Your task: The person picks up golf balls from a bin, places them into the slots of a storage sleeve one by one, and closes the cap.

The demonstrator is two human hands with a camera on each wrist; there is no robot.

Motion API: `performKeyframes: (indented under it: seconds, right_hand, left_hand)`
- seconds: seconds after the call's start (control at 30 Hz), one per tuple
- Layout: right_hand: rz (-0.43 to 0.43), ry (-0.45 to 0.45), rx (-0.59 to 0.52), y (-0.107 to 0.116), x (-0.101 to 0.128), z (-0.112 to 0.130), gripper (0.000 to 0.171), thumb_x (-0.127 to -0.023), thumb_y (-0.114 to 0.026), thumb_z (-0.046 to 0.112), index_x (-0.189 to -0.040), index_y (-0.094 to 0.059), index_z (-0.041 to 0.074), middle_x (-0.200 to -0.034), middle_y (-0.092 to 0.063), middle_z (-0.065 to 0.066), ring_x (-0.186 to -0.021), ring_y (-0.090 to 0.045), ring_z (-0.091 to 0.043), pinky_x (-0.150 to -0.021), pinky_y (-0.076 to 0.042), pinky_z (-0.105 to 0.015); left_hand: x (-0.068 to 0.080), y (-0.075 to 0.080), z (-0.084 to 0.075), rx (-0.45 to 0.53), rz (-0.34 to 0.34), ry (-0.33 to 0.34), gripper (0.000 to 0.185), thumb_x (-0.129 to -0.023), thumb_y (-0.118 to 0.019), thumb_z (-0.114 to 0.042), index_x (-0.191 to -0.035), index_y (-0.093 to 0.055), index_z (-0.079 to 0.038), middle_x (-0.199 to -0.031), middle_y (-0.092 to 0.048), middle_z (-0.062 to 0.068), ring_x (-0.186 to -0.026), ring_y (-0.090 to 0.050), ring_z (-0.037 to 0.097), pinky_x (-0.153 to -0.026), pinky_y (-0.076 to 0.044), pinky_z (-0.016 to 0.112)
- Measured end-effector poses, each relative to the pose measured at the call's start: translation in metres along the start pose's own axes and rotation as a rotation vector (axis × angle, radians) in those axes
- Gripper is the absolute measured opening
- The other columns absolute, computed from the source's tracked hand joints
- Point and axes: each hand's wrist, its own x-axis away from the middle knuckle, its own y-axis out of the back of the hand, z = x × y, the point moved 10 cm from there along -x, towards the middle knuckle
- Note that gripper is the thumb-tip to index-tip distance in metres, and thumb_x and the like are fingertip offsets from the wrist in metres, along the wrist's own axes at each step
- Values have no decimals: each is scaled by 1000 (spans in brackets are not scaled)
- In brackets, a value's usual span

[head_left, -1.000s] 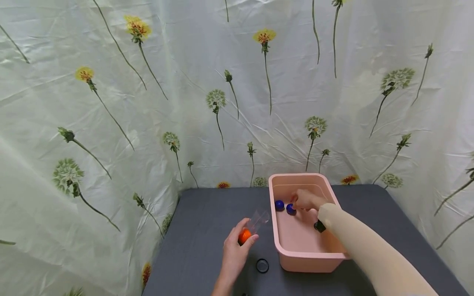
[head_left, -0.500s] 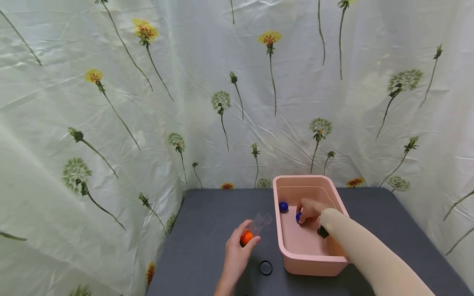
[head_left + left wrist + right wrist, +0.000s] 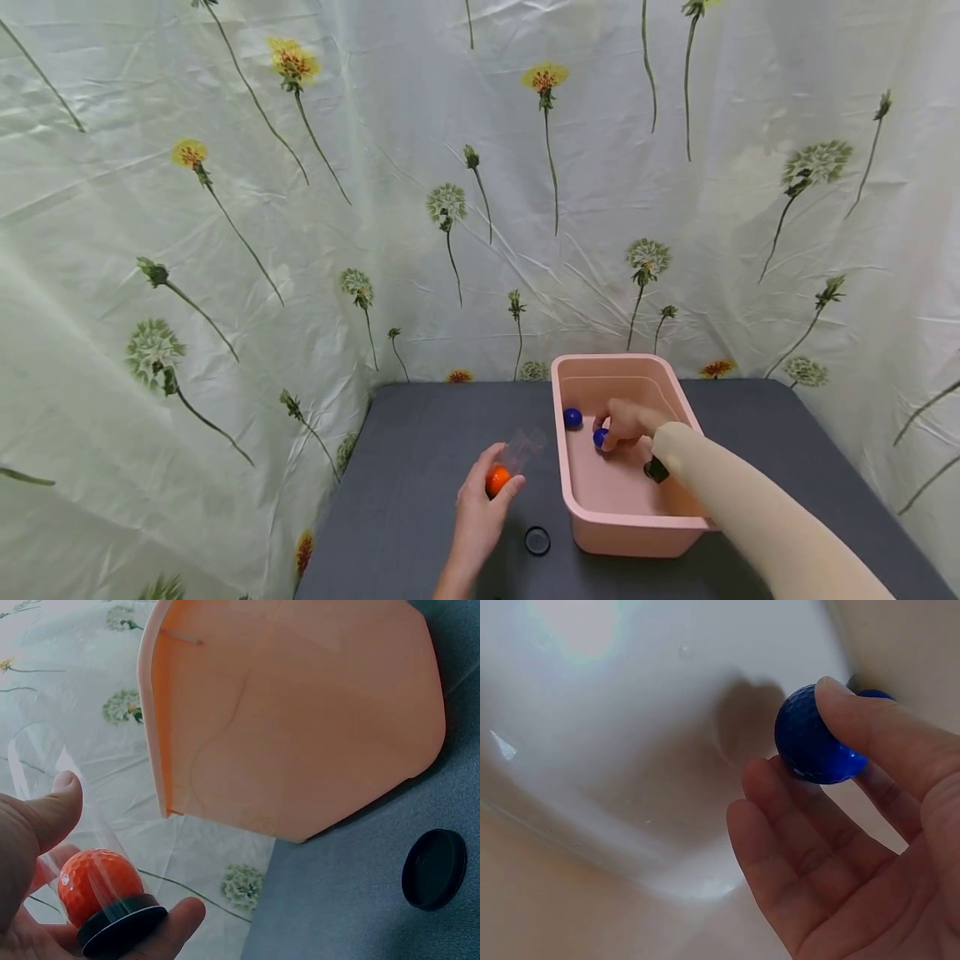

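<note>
Pinching a blue ball between thumb and curled fingers, the right hand sits inside the pink tub; the left hand grips a clear tube holding an orange ball.

In my right hand, a glossy, dimpled blue ball over the smooth, shiny pink plastic tub. My left hand holds a clear plastic tube with a dimpled orange ball. The tabletop looks matt grey.
</note>
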Motion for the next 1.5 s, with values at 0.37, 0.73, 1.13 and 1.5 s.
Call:
performKeyframes:
  seconds: [0.37,0.73,1.13,1.5]
  right_hand:
    - [13,106,52,5,9,19,27,-80,-82,2,-104,-71,7,-78,-64,-8,-64,-59,-23,-55,-49,-33]
    - [-7,232,64,14,29,46,30,-80,-84,3,-105,-72,12,-92,-69,-7,-75,-61,-20,-66,-55,-39]
    - [-111,392,60,31,63,78,38,-81,-84,11,-118,-72,10,-101,-72,-5,-91,-66,-25,-72,-57,-30]
    - [-216,377,36,51,100,99,40,-83,-85,19,-120,-71,14,-106,-71,-5,-90,-68,-21,-72,-58,-32]
  left_hand:
    - [6,8,6,15,-53,23,50,-85,-82,-37,-129,-61,-25,-115,-56,2,-96,-59,19,-77,-52,32]
    - [9,16,11,10,-84,6,46,-85,-82,-38,-126,-63,-28,-104,-53,2,-87,-55,17,-70,-51,27]
    - [14,14,10,30,-72,6,47,-84,-81,-40,-128,-66,-29,-102,-59,-3,-88,-56,16,-74,-50,28]
    - [13,6,-4,33,-25,-53,52,-83,-80,-46,-131,-66,-30,-103,-61,-6,-90,-58,14,-76,-51,29]
